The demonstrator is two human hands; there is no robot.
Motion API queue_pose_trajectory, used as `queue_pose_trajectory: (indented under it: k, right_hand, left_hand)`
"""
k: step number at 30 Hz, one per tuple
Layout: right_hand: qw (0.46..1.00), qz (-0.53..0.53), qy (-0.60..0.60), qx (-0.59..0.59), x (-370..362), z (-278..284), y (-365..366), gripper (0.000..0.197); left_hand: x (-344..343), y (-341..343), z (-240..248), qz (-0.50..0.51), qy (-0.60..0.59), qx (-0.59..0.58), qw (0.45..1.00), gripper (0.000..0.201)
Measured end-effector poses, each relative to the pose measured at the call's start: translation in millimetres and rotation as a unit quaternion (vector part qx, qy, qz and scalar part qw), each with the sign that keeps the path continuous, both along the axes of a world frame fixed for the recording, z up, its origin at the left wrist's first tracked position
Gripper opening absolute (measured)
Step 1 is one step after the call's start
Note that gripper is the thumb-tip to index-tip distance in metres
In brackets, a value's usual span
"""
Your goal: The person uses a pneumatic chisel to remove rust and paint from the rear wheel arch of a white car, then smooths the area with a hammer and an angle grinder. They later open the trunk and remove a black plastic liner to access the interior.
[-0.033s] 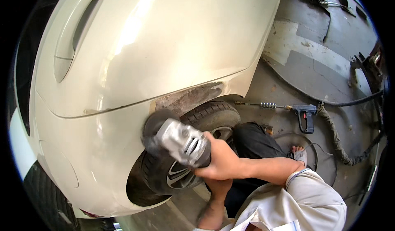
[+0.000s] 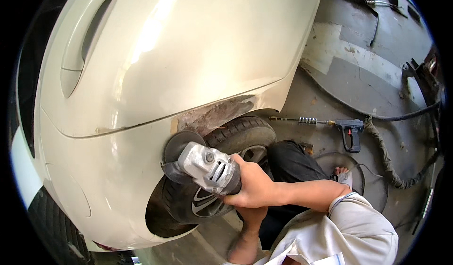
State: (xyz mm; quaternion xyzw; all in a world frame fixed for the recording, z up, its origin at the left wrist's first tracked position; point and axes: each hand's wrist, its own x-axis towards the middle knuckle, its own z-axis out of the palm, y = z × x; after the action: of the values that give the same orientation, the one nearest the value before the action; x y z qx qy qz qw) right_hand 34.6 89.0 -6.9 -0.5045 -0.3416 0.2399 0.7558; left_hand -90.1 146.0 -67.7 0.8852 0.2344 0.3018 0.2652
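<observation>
An angle grinder (image 2: 207,168) with a silver gear head and a dark disc (image 2: 181,147) is in my right hand (image 2: 255,185), whose fingers wrap round its black body. Directly below, my left hand (image 2: 252,213) is closed at the grinder's rear, its fingers mostly hidden by the right hand. The disc is at the wheel-arch edge of a cream-white car body (image 2: 188,67), beside a bare, brownish-grey sanded patch (image 2: 217,114); whether it touches the panel I cannot tell. Behind the grinder shows a tyre (image 2: 240,128) with a silver alloy rim (image 2: 207,206).
On the grey floor to the right lies a black spray gun (image 2: 349,133) with a long spring-fitted nozzle and a cloth-wrapped hose (image 2: 387,156). A dark hose (image 2: 391,118) curves past it. My bent knee (image 2: 297,163) is close to the wheel. Loose metal parts (image 2: 373,0) lie at the far right.
The grinder's head has shifted very slightly down and left, and its head and disc look sharper than before. Both hands keep their hold.
</observation>
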Motion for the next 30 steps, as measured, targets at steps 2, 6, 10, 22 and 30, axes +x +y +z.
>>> queue_pose_trajectory:
  k: [2,6,10,22,30]
  right_hand:
    - [0.999,-0.035,0.023,-0.007,-0.2,-5.6,0.3,0.063]
    - [0.995,-0.083,0.054,0.010,0.4,-11.0,3.2,0.063]
    - [0.993,-0.114,0.008,0.041,-0.3,-15.6,2.9,0.061]
    - [0.987,-0.149,0.058,0.029,7.7,-22.2,-1.4,0.060]
    - [0.982,-0.169,0.072,0.049,8.9,-32.9,-1.1,0.061]
  left_hand:
    - [0.2,-0.3,0.9,-0.009,0.018,-0.023,1.000,0.072]
    - [4.1,6.4,9.1,-0.058,0.025,-0.031,0.998,0.075]
    - [5.3,1.6,9.6,-0.054,0.017,-0.025,0.998,0.070]
    - [17.4,-1.5,13.5,-0.073,0.043,-0.004,0.996,0.071]
    - [14.5,0.1,6.1,-0.076,0.056,0.002,0.996,0.071]
